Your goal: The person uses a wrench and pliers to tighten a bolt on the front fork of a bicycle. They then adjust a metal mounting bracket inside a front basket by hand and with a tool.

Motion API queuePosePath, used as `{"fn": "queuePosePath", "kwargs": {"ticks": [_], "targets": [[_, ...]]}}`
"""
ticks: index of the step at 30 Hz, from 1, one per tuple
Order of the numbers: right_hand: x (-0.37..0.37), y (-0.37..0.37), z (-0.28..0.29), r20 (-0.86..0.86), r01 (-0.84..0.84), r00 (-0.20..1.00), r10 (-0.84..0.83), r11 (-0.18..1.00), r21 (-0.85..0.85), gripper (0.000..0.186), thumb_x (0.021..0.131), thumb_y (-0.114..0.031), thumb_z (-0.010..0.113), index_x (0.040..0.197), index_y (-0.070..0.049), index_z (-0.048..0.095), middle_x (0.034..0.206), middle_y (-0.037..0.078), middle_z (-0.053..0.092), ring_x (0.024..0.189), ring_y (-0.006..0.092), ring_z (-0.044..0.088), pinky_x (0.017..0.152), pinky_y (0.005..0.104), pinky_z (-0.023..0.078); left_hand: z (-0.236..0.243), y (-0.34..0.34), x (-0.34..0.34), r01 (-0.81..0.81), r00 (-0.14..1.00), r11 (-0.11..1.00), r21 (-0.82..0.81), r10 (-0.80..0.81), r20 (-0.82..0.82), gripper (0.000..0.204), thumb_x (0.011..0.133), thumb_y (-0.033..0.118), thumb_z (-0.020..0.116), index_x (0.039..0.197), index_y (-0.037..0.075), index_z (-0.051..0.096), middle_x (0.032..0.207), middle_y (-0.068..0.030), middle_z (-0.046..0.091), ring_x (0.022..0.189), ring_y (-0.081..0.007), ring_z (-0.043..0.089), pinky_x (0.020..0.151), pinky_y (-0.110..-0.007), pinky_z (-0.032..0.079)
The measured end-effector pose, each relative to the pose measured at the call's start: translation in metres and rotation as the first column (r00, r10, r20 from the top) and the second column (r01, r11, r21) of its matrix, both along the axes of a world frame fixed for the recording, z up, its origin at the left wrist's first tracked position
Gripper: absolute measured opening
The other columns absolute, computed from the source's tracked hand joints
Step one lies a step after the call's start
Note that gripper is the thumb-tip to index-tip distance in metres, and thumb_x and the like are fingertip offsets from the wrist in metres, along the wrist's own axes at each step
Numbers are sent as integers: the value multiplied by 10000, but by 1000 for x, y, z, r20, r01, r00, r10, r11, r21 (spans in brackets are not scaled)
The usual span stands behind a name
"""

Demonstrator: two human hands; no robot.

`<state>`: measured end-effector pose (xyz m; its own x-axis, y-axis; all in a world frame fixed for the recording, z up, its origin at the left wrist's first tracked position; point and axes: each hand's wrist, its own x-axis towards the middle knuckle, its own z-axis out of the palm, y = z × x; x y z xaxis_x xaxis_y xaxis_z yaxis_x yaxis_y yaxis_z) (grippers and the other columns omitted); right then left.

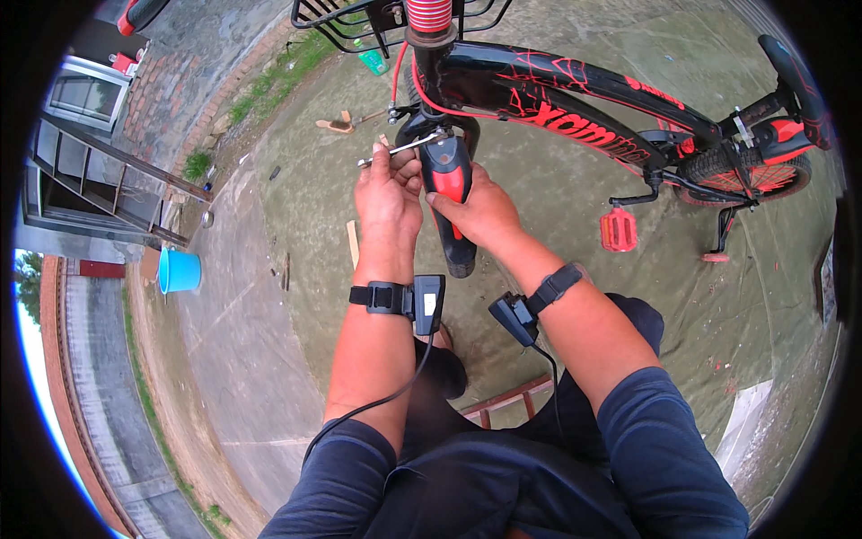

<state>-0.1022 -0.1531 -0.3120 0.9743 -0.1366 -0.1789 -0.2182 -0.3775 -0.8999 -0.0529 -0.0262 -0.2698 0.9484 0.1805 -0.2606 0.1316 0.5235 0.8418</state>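
Observation:
My left hand holds a silver wrench, whose far end rests at the bolt on the front fork of a black and red bicycle. My right hand grips the black and red front mudguard, thumb across its lower part. The front tyre shows below the mudguard, mostly hidden by it.
A red pedal and rear wheel are to the right. A black basket is at the top. Wood pieces lie on the green ground sheet. A blue bucket and metal frame stand at left.

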Motion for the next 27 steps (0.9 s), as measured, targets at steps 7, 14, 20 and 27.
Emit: {"fn": "queuePosePath", "kwargs": {"ticks": [7,14,20,27], "targets": [[0,0,9,-25,-1,1000,-1,993,-115,652,742,-497,708,1149,-11,554,974,204,684,917,372,663,791,440,527,-1,-2,1,-22,1000,999,-26,22,-8,211,1010,242,508,1042,35,480,829,-106,656,636,-166,628,493,-252,459],[2,-6,4,9,-24,1000,25,996,-84,674,709,-529,707,1108,-5,564,975,209,687,926,372,664,805,442,524,1,-10,0,-59,998,995,-78,58,-21,222,1007,240,514,1048,30,452,852,-119,656,648,-173,636,499,-255,468],[1,-7,4,-6,-26,1000,26,997,-76,680,708,-535,707,1117,-11,562,973,201,690,924,369,665,805,440,524,11,-16,1,-55,997,987,153,47,56,225,1010,226,503,1031,12,438,856,-136,657,654,-175,650,485,-260,473],[0,-3,5,-22,-37,999,35,996,-76,659,732,-516,707,1137,-16,563,987,204,687,925,366,666,805,426,526,16,-12,1,-53,999,977,206,50,23,208,1008,220,499,1015,19,444,826,-126,659,615,-174,649,456,-253,464]]}}
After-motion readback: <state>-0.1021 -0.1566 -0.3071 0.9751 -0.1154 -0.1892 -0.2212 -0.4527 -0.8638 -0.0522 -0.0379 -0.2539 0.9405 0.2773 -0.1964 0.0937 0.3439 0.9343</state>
